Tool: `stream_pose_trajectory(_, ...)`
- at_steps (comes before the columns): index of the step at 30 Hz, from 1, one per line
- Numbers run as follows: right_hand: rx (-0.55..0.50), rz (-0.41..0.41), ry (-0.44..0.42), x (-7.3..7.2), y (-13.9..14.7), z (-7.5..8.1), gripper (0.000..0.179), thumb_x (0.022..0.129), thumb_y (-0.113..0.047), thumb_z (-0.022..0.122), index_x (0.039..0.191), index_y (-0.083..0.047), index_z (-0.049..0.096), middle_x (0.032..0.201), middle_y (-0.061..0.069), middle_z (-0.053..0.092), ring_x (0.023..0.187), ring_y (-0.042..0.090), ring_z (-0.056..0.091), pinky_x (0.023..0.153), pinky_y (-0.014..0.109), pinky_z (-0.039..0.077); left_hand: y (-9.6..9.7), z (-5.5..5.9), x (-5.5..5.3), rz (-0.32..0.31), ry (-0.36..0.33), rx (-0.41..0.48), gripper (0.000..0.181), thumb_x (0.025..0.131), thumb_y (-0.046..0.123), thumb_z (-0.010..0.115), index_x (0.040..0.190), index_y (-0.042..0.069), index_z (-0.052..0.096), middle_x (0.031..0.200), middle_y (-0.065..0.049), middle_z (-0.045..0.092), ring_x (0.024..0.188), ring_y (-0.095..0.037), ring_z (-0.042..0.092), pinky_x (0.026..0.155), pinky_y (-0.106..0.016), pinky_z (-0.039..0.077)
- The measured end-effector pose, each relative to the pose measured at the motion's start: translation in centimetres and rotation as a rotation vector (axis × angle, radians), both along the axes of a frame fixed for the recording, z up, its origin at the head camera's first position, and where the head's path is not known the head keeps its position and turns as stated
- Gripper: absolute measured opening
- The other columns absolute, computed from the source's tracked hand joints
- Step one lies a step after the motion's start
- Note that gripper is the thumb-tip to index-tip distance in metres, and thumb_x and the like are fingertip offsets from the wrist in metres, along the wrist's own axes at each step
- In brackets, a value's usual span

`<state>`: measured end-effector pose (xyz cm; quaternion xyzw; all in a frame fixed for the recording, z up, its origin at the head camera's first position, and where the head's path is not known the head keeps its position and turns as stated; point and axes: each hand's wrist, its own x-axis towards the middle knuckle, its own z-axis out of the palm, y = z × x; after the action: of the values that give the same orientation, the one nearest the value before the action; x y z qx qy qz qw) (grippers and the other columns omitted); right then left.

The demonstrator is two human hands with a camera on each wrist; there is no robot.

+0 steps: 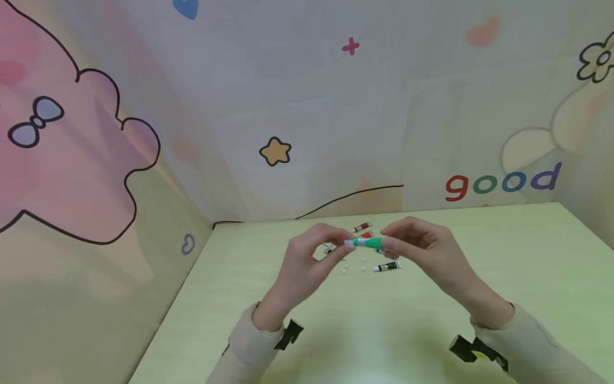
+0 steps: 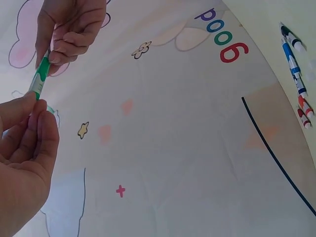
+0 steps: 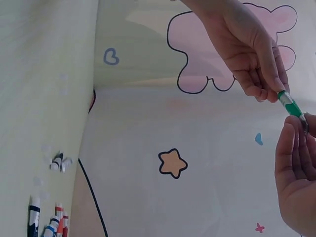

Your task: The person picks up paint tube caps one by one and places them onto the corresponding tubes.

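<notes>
A small green and white paint tube (image 1: 369, 242) is held level above the table between both hands. My left hand (image 1: 307, 258) pinches its white cap end with thumb and fingertips. At the opposite end, the green tail is pinched by my right hand (image 1: 429, 248). The left wrist view shows the green tube (image 2: 40, 76) running between the two hands, with the cap hidden by the left fingers. In the right wrist view the tube (image 3: 290, 103) also spans from one hand to the other.
Behind and below the hands, several other paint tubes lie on the pale green table (image 1: 230, 266), among them a black one (image 1: 387, 266) and a dark red one (image 1: 362, 227). Several tiny white pieces (image 1: 363, 269) lie near them. A printed cloth wall (image 1: 312, 106) rises behind.
</notes>
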<state>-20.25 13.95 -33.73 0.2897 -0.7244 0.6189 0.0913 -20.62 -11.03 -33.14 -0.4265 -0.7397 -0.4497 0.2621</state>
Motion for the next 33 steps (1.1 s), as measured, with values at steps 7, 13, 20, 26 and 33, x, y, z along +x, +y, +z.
stream_pose_trajectory(7, 0.006, -0.013, -0.057, 1.0, -0.1, -0.2, 0.013, 0.096, -0.008, 0.069, 0.108, -0.004, 0.071, 0.094, 0.005, 0.073, 0.081, 0.021, 0.072, 0.077, 0.03, 0.058, 0.2, -0.3, 0.6, 0.015, 0.015, 0.012, 0.016, 0.09, 0.003, 0.075, 0.106, 0.005, 0.072, 0.097, -0.004, 0.071, 0.086, -0.014, 0.066, 0.074, -0.029, 0.056)
stream_pose_trajectory(13, 0.062, 0.012, 0.059, 1.1, 0.3, -0.7, 0.031, 0.091, -0.002, 0.074, 0.12, -0.009, 0.069, 0.11, 0.002, 0.068, 0.091, 0.02, 0.068, 0.08, 0.028, 0.057, 0.0, -0.8, 1.0, 0.028, -0.038, 0.048, 0.015, 0.092, 0.004, 0.074, 0.106, 0.006, 0.073, 0.097, -0.004, 0.071, 0.086, -0.015, 0.065, 0.079, -0.031, 0.057)
stream_pose_trajectory(20, 0.072, 0.01, 0.324, 0.7, 0.4, -1.4, 0.051, 0.077, 0.014, 0.08, 0.121, -0.009, 0.068, 0.114, 0.001, 0.064, 0.098, 0.015, 0.062, 0.081, 0.024, 0.055, -0.3, -1.0, 1.2, 0.055, -0.156, 0.092, 0.017, 0.091, 0.005, 0.074, 0.107, 0.007, 0.072, 0.099, -0.002, 0.071, 0.088, -0.014, 0.066, 0.084, -0.035, 0.057)
stream_pose_trajectory(26, 0.062, -0.063, 0.619, 0.2, 0.1, -1.4, 0.022, 0.086, -0.01, 0.081, 0.106, -0.005, 0.074, 0.103, 0.007, 0.067, 0.092, 0.011, 0.062, 0.078, 0.018, 0.051, -0.1, -1.2, 1.2, 0.036, -0.193, 0.096, 0.016, 0.092, 0.005, 0.073, 0.107, 0.007, 0.072, 0.1, -0.002, 0.071, 0.088, -0.015, 0.067, 0.084, -0.035, 0.057)
stream_pose_trajectory(33, 0.066, -0.076, 0.667, 0.0, 0.5, -1.5, 0.022, 0.094, -0.028, 0.072, 0.098, -0.006, 0.075, 0.098, 0.006, 0.068, 0.085, 0.009, 0.063, 0.075, 0.015, 0.051, 0.4, -1.6, 0.8, -0.002, -0.155, 0.084, 0.014, 0.093, 0.005, 0.073, 0.107, 0.005, 0.072, 0.096, -0.005, 0.071, 0.083, -0.014, 0.067, 0.078, -0.032, 0.057)
